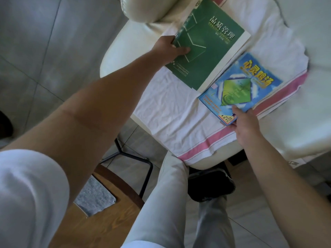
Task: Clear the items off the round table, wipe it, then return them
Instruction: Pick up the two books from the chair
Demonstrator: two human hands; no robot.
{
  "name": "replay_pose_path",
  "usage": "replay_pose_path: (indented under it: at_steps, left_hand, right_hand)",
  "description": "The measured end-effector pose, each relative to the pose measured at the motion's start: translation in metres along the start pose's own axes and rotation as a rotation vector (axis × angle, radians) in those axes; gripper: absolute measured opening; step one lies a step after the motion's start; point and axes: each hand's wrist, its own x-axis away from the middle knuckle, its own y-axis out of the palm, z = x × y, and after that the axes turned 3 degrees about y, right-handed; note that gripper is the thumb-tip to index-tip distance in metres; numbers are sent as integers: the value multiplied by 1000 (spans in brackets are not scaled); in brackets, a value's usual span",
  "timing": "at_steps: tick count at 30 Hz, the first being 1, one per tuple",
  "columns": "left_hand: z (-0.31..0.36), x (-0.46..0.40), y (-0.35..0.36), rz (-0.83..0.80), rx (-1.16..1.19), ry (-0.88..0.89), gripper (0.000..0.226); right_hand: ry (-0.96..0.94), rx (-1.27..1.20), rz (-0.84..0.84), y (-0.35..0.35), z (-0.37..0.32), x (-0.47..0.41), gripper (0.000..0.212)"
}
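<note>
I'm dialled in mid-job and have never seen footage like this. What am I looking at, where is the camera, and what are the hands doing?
There is no machine here: a person wears one wide-angle camera on the head, looking down at their own arms and legs. The left hand holds the edge of a green book, thumb on the cover. The right hand has its grip on the near corner of a blue book. Both books lie on a white towel with pink stripes, spread over a cream seat. A wooden stool stands lower left.
</note>
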Motion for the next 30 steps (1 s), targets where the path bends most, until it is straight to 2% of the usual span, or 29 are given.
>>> replay_pose_path:
  at_steps: [6, 10, 12, 20, 24, 30]
  left_hand:
    - [-6, 4, 12, -95, 207, -19, 47]
    - [-6, 13, 18, -269, 401, -54, 31]
    - [-6, 17, 22, -304, 482, -62, 27]
    - [-6, 53, 21, -166, 528, -32, 23]
    - [-11, 110, 13, -95, 659, 10, 26]
    - [-27, 222, 5, -84, 825, 56, 27]
  right_hand:
    - [-130, 27, -40, -9, -14, 11, 13]
    - [-155, 23, -74, -11, -19, 18, 16]
    - [-155, 21, -91, -11, -18, 20, 17]
    - [-215, 16, 0, -16, -22, 35, 12]
    - [-345, 61, 69, -36, -19, 65, 6]
    - [-511, 159, 3, -80, 0, 135, 10]
